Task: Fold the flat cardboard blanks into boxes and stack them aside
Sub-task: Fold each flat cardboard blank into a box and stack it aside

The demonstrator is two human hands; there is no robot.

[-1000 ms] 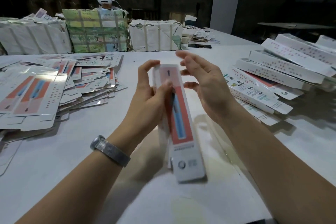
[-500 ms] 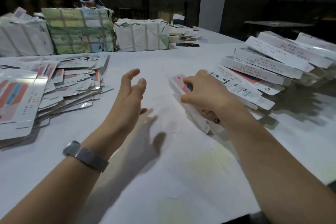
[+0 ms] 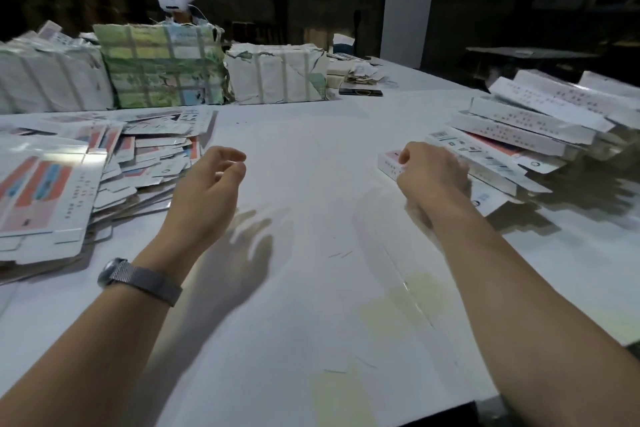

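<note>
The flat cardboard blanks [image 3: 52, 191] have a glossy printed coat that catches the light – the surface [image 3: 311, 288] looks matt, smooth white, and the watch strap [image 3: 145, 279] a woven metal mesh.

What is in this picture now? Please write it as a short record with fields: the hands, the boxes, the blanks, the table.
left hand: holds nothing, fingers loosely curled, above the table
right hand: curled on a folded box at the near edge of the box pile
box pile: folded boxes, loosely stacked, on the right
flat blanks: spread heap on the left
table: white top
wrapped bundles: at the far edge
</note>
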